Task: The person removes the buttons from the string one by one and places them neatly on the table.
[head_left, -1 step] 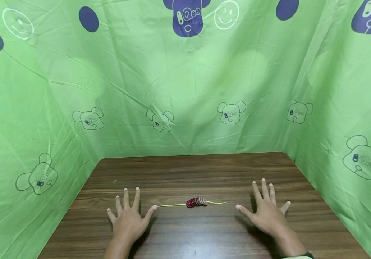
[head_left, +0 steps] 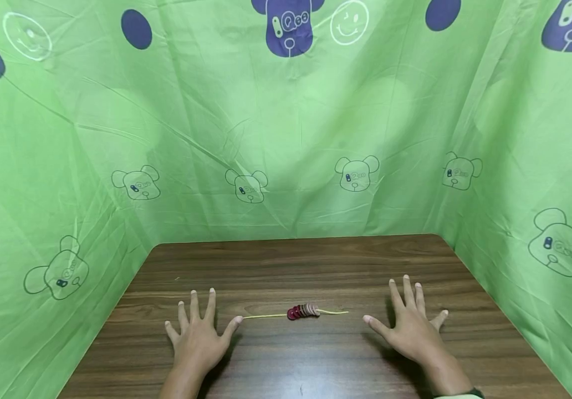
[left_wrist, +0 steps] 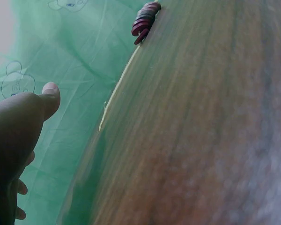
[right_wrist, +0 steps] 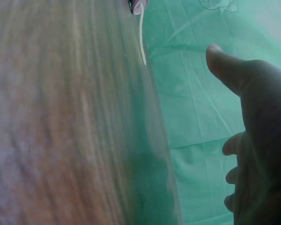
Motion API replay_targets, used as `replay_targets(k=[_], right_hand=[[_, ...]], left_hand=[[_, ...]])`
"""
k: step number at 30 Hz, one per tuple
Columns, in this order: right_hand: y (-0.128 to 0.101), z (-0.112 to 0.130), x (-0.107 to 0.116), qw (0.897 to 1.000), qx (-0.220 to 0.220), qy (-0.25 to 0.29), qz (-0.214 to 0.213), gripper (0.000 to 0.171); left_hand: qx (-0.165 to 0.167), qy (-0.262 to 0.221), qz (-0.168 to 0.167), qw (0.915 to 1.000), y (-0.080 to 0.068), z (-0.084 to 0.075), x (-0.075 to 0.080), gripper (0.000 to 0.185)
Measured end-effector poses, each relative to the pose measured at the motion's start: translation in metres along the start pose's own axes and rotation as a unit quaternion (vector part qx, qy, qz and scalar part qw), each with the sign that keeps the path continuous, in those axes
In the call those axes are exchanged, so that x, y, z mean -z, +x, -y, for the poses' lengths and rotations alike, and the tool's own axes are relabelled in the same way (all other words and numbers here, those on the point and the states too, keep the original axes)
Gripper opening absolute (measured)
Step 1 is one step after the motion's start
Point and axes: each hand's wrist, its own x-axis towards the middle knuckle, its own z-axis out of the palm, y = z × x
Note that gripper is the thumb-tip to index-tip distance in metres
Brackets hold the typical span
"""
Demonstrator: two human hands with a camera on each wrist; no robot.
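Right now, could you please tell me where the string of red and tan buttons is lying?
In the head view, the string of red and tan buttons lies on the dark wooden table, between the left hand and right hand.

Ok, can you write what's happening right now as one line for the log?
left hand: flat on dark wooden table, holding nothing | right hand: flat, holding nothing | red and tan round buttons on pale string: between the hands, untouched

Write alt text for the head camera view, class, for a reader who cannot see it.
Two bare hands lie flat with spread fingers on a dark wooden table, the left hand and right hand either side of a row of red and brown buttons threaded on a pale string. Green cartoon-bear cloth surrounds the table.
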Motion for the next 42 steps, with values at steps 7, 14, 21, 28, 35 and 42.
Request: replay_targets(k=[7, 14, 21, 28, 35, 42], right_hand=[[-0.001, 0.001, 0.001, 1.0, -0.001, 0.002, 0.005, 0.118], [0.0, 0.001, 0.001, 1.0, 0.001, 0.003, 0.005, 0.117], [0.003, 0.0, -0.001, 1.0, 0.008, 0.001, -0.011, 0.115], [0.005, 0.001, -0.005, 0.997, 0.03, 0.035, -0.054, 0.096], [0.013, 0.007, -0.021, 0.979, 0.075, 0.185, -0.038, 0.074], [0.013, 0.014, -0.032, 0.96, 0.059, 0.272, 0.016, 0.073]], left_hand=[[-0.004, 0.003, -0.006, 1.0, -0.001, 0.001, -0.001, 0.105], [-0.004, 0.003, -0.009, 0.9999, 0.0, 0.001, -0.002, 0.105], [-0.001, -0.002, 0.003, 1.0, 0.001, 0.002, -0.002, 0.106], [-0.02, -0.025, -0.015, 0.9994, 0.002, -0.003, -0.006, 0.107], [-0.046, -0.071, -0.04, 0.9956, 0.001, -0.009, -0.013, 0.104], [-0.076, -0.117, -0.042, 0.9892, 0.004, -0.014, -0.021, 0.103]])
